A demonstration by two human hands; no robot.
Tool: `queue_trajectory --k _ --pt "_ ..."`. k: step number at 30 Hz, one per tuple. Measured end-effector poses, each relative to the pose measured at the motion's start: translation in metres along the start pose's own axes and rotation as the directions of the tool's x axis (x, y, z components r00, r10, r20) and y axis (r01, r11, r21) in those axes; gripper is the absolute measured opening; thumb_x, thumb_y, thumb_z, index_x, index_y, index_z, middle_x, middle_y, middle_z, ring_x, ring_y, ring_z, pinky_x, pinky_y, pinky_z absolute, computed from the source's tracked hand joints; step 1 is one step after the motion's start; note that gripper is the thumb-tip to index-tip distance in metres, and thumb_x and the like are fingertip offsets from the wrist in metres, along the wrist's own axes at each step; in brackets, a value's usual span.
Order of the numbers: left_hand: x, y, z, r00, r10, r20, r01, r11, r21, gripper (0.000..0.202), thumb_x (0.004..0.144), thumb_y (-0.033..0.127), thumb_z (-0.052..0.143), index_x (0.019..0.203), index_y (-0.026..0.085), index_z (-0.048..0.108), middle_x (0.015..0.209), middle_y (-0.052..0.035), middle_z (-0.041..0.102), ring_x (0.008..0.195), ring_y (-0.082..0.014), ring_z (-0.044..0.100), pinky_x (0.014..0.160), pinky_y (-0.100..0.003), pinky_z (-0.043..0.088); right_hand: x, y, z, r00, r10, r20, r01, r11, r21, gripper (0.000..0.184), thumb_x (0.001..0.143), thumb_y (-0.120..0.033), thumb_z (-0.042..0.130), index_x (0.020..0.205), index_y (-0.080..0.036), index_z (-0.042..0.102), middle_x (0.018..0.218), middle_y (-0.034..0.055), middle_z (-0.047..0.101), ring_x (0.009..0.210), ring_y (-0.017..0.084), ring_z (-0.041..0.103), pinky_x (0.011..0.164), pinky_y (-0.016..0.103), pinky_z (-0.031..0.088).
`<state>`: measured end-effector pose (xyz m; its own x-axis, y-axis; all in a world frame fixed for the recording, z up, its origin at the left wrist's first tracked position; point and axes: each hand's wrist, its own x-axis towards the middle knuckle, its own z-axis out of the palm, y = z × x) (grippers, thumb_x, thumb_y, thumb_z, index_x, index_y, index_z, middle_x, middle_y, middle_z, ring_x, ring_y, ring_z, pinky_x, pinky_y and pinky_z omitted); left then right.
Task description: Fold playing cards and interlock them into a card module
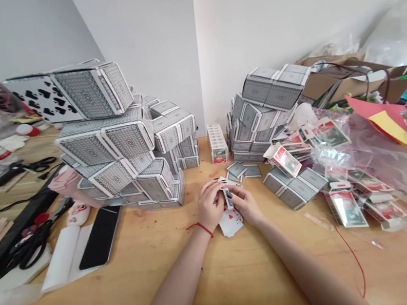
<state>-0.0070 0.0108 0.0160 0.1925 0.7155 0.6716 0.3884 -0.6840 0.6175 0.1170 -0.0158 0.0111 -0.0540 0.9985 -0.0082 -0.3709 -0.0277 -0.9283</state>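
Note:
Both hands meet at the middle of the wooden table, closed round a playing card (228, 198) that stands on edge between them. My left hand (212, 204), with a red string at the wrist, curls over its left side. On the right side, the fingers of my right hand (243, 203) press against it. Below the hands lie loose playing cards (231, 223) with red hearts face up. More cards (232, 182) peek out just behind the fingers, and a few face-down cards (248, 171) lie a little farther back.
Tall stacks of boxes made from cards (127, 139) rise at left, with another stack (256, 117) at right. Card packs (347, 207) and plastic wrap (399, 182) lie right. A phone (100, 237) and scissors (33, 243) are at left. Wrapped packs (217, 142) stand by the wall.

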Motion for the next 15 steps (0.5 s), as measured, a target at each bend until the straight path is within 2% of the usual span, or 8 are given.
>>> queue_trajectory --k 4,8,15 --pt "-0.001 -0.0002 0.0008 0.999 -0.034 -0.008 0.035 0.999 0.007 0.025 0.079 0.011 0.044 0.098 0.021 0.057 0.1 -0.0039 0.062 0.099 -0.0159 0.053 0.089 -0.037 0.043 0.0007 0.0006 -0.0002 0.999 0.021 -0.029 -0.021 1.0 0.014 0.036 0.065 -0.038 0.065 0.096 -0.02 0.063 0.099 0.0056 0.063 0.083 0.021 0.058 0.068 0.031 0.047" --pt "-0.0017 -0.0006 0.0012 0.998 -0.05 -0.023 0.05 0.998 0.025 0.026 0.079 0.012 0.044 0.099 0.021 0.057 0.1 -0.0042 0.062 0.098 -0.0159 0.054 0.088 -0.037 0.044 0.0009 0.0018 0.0 0.996 0.057 -0.07 -0.054 0.998 0.043 0.037 0.065 -0.04 0.065 0.095 -0.02 0.063 0.094 0.0052 0.064 0.076 0.021 0.06 0.06 0.03 0.049" --pt "-0.002 0.0011 -0.0004 0.997 -0.067 -0.036 0.069 0.997 0.045 0.024 0.078 0.012 0.046 0.098 0.021 0.057 0.099 -0.0041 0.062 0.097 -0.016 0.054 0.088 -0.036 0.043 -0.0006 0.0016 0.0013 0.993 0.046 -0.112 -0.047 0.999 -0.002 0.038 0.065 -0.04 0.064 0.097 -0.02 0.062 0.092 0.0055 0.065 0.074 0.021 0.06 0.058 0.03 0.05"
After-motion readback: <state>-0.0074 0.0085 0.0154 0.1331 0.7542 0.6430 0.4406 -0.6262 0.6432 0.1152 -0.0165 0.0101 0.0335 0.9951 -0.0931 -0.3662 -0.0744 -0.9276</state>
